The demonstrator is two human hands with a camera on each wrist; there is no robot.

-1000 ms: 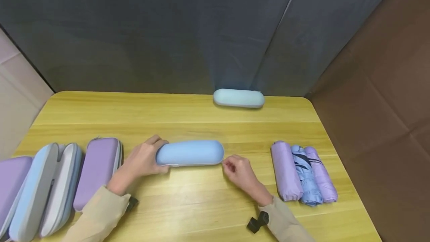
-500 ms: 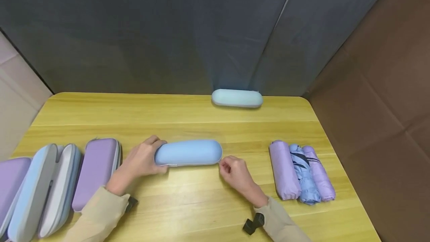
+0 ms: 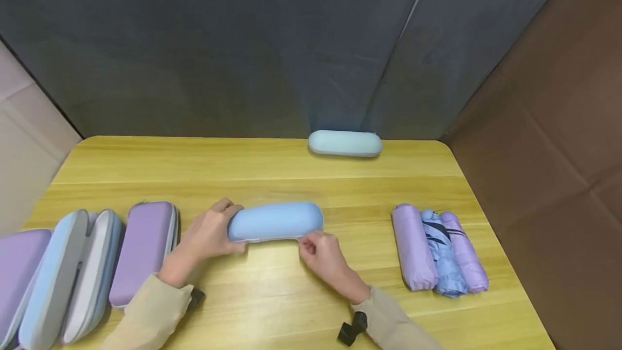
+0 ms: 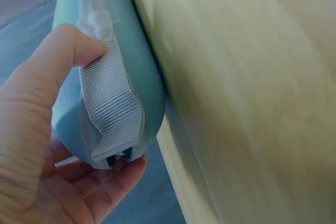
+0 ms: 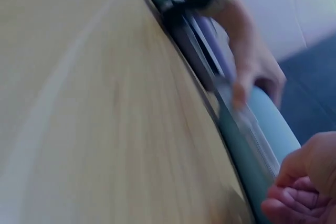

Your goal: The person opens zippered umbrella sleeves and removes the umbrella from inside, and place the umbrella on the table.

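Observation:
A light blue hard-shell zip case [image 3: 275, 221] lies on the table in front of me, its zipper seam towards me. My left hand [image 3: 211, 234] grips its left end. In the left wrist view the thumb [image 4: 86, 48] presses on the grey webbing tab [image 4: 113, 98], with the fingers under the end. My right hand [image 3: 324, 257] is at the front seam near the right end, thumb and curled fingers pinched together at the zipper [image 5: 257, 137]. The zipper pull itself is hidden by the fingers. The case looks closed along the visible part of the seam.
To the left stand purple cases [image 3: 144, 250] and an open blue case with a grey lining [image 3: 87, 280]. Several folded umbrellas [image 3: 443, 253], purple and blue, lie at the right. A pale mint case [image 3: 345, 143] rests at the table's back edge, against a dark cloth.
My right hand has slid left along the case's front seam from its right end. The left hand stays on the left end, and the case has hardly moved.

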